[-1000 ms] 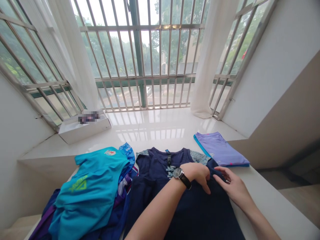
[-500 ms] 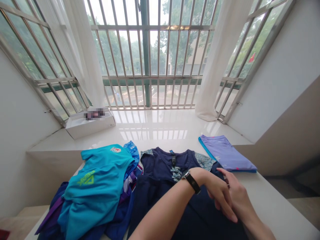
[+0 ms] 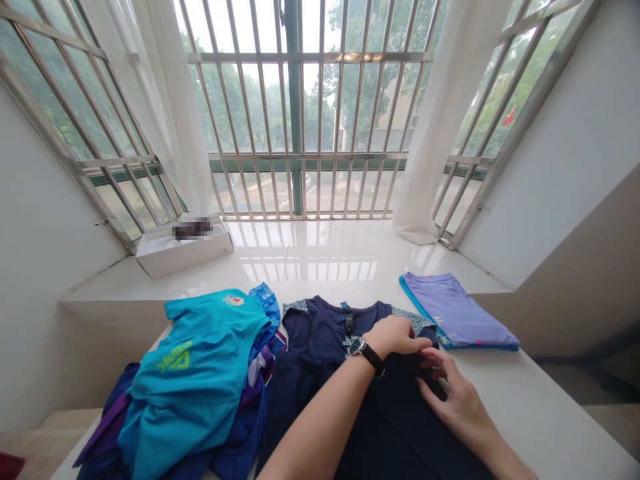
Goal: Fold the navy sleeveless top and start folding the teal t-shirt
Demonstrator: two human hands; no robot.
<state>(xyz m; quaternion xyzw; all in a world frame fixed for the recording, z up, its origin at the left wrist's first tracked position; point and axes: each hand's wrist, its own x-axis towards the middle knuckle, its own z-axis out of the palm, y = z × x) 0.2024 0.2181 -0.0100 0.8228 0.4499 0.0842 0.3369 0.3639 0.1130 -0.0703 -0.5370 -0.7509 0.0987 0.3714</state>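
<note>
A dark navy garment (image 3: 320, 380) with patterned grey-blue shoulders, a round neckline and a black tag lies in front of me. My left hand (image 3: 395, 335), with a black-strapped watch on its wrist, is at the garment's right shoulder. Its fingers are bent onto the cloth and partly hidden, and the thumb points right. Just below and to the right is my right hand (image 3: 455, 393), its fingers curved and its thumb apart, close over the garment's right edge. The fingertips of both hands nearly meet.
A turquoise shirt (image 3: 195, 373) lies loosely over blue and purple clothes on the left. Folded lavender clothing (image 3: 460, 310) rests on blue cloth at the right. Behind are a white box (image 3: 185, 257) on the window sill (image 3: 310, 253), white curtains (image 3: 430, 133) and metal window bars.
My left hand has moved up and left to the garment's shoulder. The hands, overlapping before, are now apart, and my right hand's fingers have spread and curved.
</note>
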